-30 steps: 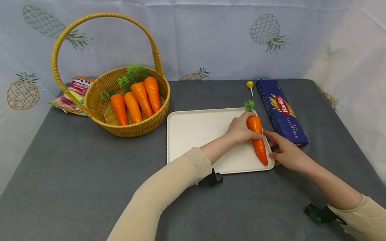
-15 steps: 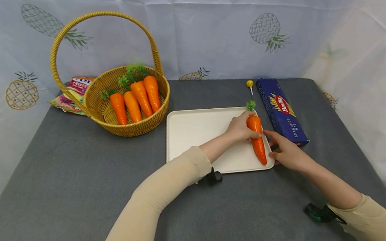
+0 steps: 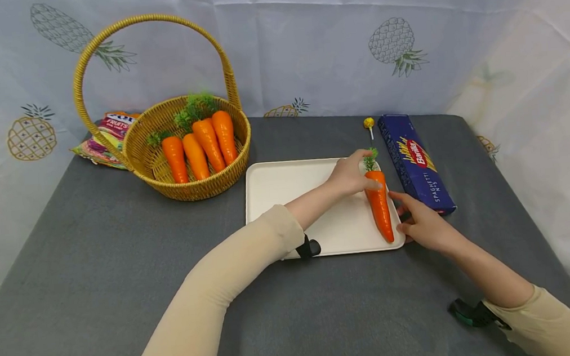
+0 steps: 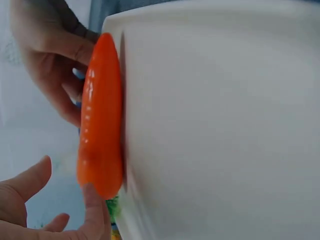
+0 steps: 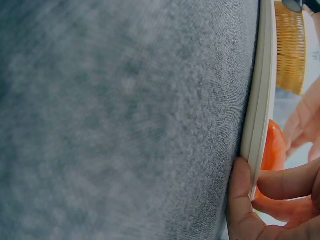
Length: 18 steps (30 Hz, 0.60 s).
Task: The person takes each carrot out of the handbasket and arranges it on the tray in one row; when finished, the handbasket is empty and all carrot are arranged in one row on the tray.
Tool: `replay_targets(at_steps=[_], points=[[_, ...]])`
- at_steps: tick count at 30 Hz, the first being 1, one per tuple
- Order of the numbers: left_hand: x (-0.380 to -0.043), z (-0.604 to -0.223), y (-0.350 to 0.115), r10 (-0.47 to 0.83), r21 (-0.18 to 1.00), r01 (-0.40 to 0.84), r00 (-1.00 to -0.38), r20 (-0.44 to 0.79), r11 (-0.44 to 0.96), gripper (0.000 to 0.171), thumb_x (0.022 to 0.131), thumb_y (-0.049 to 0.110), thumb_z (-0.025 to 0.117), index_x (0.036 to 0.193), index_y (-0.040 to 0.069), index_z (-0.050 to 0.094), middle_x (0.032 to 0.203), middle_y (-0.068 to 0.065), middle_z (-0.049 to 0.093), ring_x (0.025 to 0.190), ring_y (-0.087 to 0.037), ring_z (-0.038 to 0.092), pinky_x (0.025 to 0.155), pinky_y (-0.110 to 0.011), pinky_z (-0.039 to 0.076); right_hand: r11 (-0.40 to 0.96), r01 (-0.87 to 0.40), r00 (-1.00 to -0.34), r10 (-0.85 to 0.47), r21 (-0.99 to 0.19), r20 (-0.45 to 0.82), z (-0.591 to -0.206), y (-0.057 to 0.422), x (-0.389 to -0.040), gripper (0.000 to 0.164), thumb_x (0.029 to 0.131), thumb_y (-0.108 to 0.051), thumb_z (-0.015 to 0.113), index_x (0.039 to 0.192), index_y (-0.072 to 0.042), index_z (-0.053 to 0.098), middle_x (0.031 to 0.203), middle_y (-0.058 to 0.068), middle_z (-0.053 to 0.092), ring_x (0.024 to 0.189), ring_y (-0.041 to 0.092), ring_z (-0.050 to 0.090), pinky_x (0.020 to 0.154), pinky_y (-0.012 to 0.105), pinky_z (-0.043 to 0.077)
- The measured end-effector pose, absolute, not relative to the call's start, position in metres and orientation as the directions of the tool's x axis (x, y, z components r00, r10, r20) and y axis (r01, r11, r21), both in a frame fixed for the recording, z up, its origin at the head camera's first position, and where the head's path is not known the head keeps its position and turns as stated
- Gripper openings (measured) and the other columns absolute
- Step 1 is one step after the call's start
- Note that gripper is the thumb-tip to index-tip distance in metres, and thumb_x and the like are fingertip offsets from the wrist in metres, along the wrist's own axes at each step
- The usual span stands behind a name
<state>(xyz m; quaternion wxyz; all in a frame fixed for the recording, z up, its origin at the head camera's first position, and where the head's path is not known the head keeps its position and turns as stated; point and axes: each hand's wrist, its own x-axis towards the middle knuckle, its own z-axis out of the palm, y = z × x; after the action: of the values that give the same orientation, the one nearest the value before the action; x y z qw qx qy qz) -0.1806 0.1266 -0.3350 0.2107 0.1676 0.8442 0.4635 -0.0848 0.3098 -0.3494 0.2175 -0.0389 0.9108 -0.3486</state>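
Observation:
An orange carrot (image 3: 381,212) with green leaves lies along the right side of a cream tray (image 3: 285,181), its tip towards the front. My left hand (image 3: 348,177) is over the carrot's leafy end. In the left wrist view, one finger of the left hand (image 4: 60,210) touches or nearly touches the thick end of the carrot (image 4: 102,120), while the other digits spread apart from it. Beside the tray's front right corner, my right hand (image 3: 423,223) pinches the rim. In the right wrist view, that rim (image 5: 257,125) sits between the right hand's digits.
A wicker basket (image 3: 192,193) holding several carrots (image 3: 206,142) stands at the back left, with a colourful bag (image 3: 115,128) behind it. Right of the tray lie a blue spaghetti box (image 3: 416,163) and a yellow lollipop (image 3: 369,123). Patterned cloth (image 3: 303,40) hangs behind the table.
The left hand has loosened from the carrot and moved slightly back and left, towards its leafy end. The carrot stays on the tray. The right hand has kept its place at the rim.

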Motion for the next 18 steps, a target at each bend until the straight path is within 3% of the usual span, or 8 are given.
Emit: replay_targets(at_steps=[5,10,13,18], points=[[-0.188,-0.325,0.118,0.485,0.873,0.076,-0.853,-0.193,0.482,0.074,0.087,0.022,0.076,0.151,0.023,0.039,0.158,-0.010,0.039,0.144,-0.032,0.038,0.102,-0.040,0.054,0.757,0.082,-0.902,-0.220,-0.648,-0.372,-0.349,0.310,-0.085,0.072,0.094,0.001,0.057,0.155,0.003,0.018,0.127,0.032,0.046,0.084,0.021,0.058,0.067,0.025,0.061],[-0.195,-0.310,0.103,0.501,0.910,0.062,-0.849,-0.168,0.410,0.076,0.088,0.018,0.075,0.153,0.020,0.036,0.153,-0.013,0.041,0.123,-0.030,0.057,0.086,-0.030,0.060,0.760,0.088,-0.901,-0.215,-0.643,-0.377,-0.350,0.310,-0.086,0.073,0.094,0.001,0.057,0.155,0.003,0.018,0.127,0.032,0.046,0.086,0.022,0.058,0.067,0.025,0.061],[-0.202,-0.299,0.092,0.503,0.917,0.054,-0.848,-0.168,0.396,0.076,0.089,0.017,0.074,0.154,0.021,0.034,0.149,-0.011,0.045,0.113,-0.027,0.062,0.088,-0.030,0.060,0.762,0.093,-0.900,-0.211,-0.641,-0.381,-0.350,0.310,-0.087,0.074,0.094,0.001,0.058,0.155,0.002,0.018,0.127,0.031,0.046,0.085,0.021,0.058,0.067,0.025,0.061],[-0.211,-0.280,0.073,0.464,0.928,0.011,-0.868,-0.175,0.372,0.076,0.090,0.016,0.073,0.154,0.023,0.034,0.142,-0.012,0.048,0.114,-0.026,0.059,0.091,-0.030,0.059,0.763,0.091,-0.901,-0.210,-0.640,-0.379,-0.350,0.309,-0.086,0.073,0.093,0.002,0.057,0.155,0.002,0.018,0.127,0.031,0.046,0.084,0.021,0.057,0.066,0.024,0.060]])
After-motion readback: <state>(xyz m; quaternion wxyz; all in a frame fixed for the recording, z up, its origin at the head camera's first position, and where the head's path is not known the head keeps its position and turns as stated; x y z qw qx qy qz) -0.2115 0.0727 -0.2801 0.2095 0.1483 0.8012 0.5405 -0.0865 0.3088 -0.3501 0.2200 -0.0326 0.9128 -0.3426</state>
